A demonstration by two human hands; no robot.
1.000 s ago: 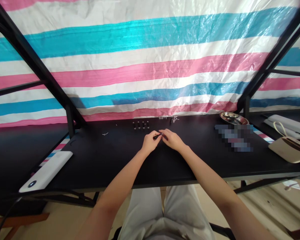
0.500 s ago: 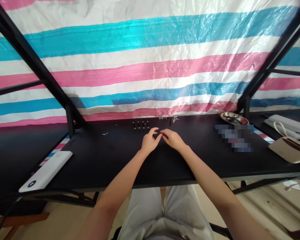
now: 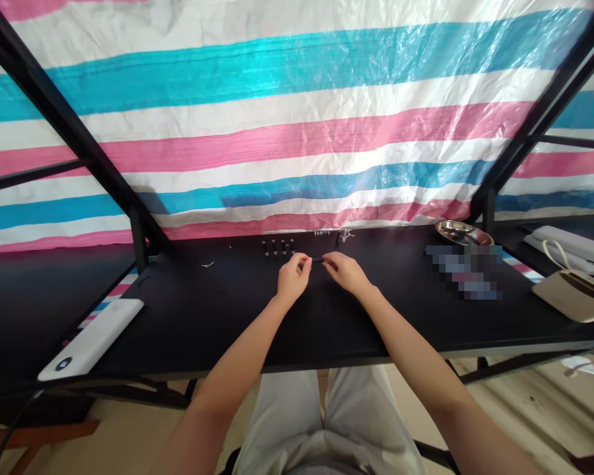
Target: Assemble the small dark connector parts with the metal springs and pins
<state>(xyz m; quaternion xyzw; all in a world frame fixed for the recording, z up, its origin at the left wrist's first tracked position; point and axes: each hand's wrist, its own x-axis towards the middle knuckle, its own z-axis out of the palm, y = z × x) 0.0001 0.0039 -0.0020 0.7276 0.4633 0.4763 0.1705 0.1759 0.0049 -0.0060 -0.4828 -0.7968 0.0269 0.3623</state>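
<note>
Between my two hands runs a small, thin black strip-like piece point(image 3: 317, 260), too small and dark against the table to name further. My left hand point(image 3: 292, 277) pinches its left end with thumb and fingers. At the right end, the fingertips of my right hand point(image 3: 344, 272) are closed on it. Just beyond my left hand, several small dark pieces with light ends point(image 3: 279, 247) stand in a row. A row of tiny silvery parts point(image 3: 321, 233) lies at the table's back edge, beside a small clear piece with white bits point(image 3: 345, 235).
The black table point(image 3: 202, 323) carries a white power bank-like box point(image 3: 92, 340) at left and a thin white scrap point(image 3: 208, 265). To the right are a round metal tray point(image 3: 462, 232), a blurred-out item point(image 3: 465, 274) and a beige box with a strap point(image 3: 569, 293). Black frame posts flank a striped sheet.
My hands have drawn slightly apart, and the thin black piece now shows stretched between them. My left-hand fingers have closed into a pinch. The things on the table have not moved.
</note>
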